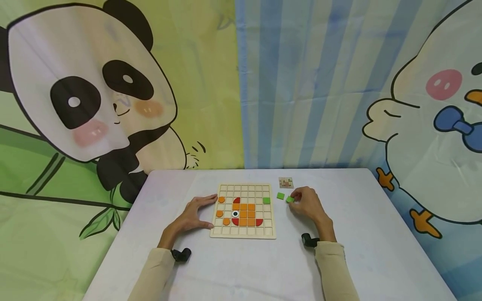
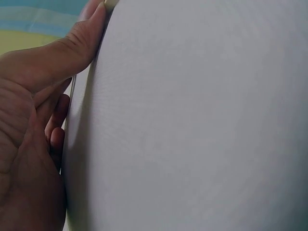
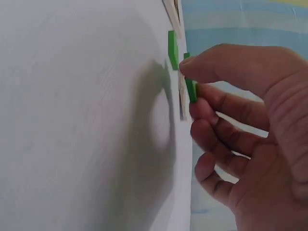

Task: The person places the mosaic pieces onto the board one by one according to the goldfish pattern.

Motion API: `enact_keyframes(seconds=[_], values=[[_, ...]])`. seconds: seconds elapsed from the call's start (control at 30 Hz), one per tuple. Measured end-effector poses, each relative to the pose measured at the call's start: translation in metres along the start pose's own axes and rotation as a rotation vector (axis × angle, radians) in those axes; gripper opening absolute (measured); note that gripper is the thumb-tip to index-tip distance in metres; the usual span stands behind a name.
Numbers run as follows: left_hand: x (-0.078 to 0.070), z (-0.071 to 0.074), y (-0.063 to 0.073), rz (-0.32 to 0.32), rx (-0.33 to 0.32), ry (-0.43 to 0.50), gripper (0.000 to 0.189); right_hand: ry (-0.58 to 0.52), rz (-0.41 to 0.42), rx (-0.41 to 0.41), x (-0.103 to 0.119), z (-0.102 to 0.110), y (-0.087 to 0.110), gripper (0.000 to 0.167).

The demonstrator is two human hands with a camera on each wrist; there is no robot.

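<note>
Between thumb and fingertips my right hand (image 1: 309,205) pinches a green square tile (image 1: 289,200), just off the table in the right wrist view. A second green square tile (image 1: 280,195) lies on the table beside it. My left hand (image 1: 191,214) has its fingers and thumb spread, touching the left edge of a wooden grid board (image 1: 244,231). On the board, orange squares (image 1: 244,215) form a block with red quarter-round pieces (image 1: 259,222) and an eye tile (image 1: 235,214). Several orange discs (image 1: 219,213) sit at its left, and one green tile (image 1: 266,200) at its right.
A small picture card (image 1: 285,182) lies behind the loose green tile. White cloth covers the table (image 1: 248,267). Curtains printed with a panda (image 1: 75,121) and a white bird (image 1: 444,159) hang behind and beside it.
</note>
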State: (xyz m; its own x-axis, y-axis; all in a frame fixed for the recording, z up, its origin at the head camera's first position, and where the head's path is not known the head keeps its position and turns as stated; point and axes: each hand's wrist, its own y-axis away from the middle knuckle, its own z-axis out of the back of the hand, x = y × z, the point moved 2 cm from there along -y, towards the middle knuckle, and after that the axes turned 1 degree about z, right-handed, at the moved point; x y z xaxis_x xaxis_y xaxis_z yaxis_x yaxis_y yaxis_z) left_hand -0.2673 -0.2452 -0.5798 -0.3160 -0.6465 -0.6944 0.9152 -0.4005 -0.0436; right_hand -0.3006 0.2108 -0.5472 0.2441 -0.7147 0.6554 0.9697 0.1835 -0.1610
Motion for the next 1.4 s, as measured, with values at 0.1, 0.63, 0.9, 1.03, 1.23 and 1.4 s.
enact_keyframes(seconds=[0.1, 0.63, 0.9, 1.03, 1.23, 1.4], values=[[0.000, 0.000, 0.000, 0.000, 0.004, -0.001, 0.106, -0.023, 0.051, 0.006, 0.008, -0.005, -0.002, 0.020], [0.002, -0.001, 0.000, -0.022, -0.006, -0.001, 0.107, -0.055, 0.274, 0.172, 0.051, -0.050, -0.027, 0.018], [0.001, 0.000, -0.001, -0.015, -0.002, -0.002, 0.107, 0.001, 0.239, 0.176, 0.057, -0.064, -0.035, 0.021], [0.001, 0.001, 0.000, -0.017, -0.003, 0.008, 0.106, 0.021, 0.248, 0.161, 0.059, -0.065, -0.035, 0.022], [0.000, 0.001, 0.000, -0.052, -0.014, 0.005, 0.107, 0.023, 0.308, 0.145, 0.062, -0.062, -0.033, 0.019], [0.000, 0.001, 0.000, -0.050, -0.016, 0.008, 0.107, 0.009, 0.323, 0.123, 0.064, -0.063, -0.032, 0.016]])
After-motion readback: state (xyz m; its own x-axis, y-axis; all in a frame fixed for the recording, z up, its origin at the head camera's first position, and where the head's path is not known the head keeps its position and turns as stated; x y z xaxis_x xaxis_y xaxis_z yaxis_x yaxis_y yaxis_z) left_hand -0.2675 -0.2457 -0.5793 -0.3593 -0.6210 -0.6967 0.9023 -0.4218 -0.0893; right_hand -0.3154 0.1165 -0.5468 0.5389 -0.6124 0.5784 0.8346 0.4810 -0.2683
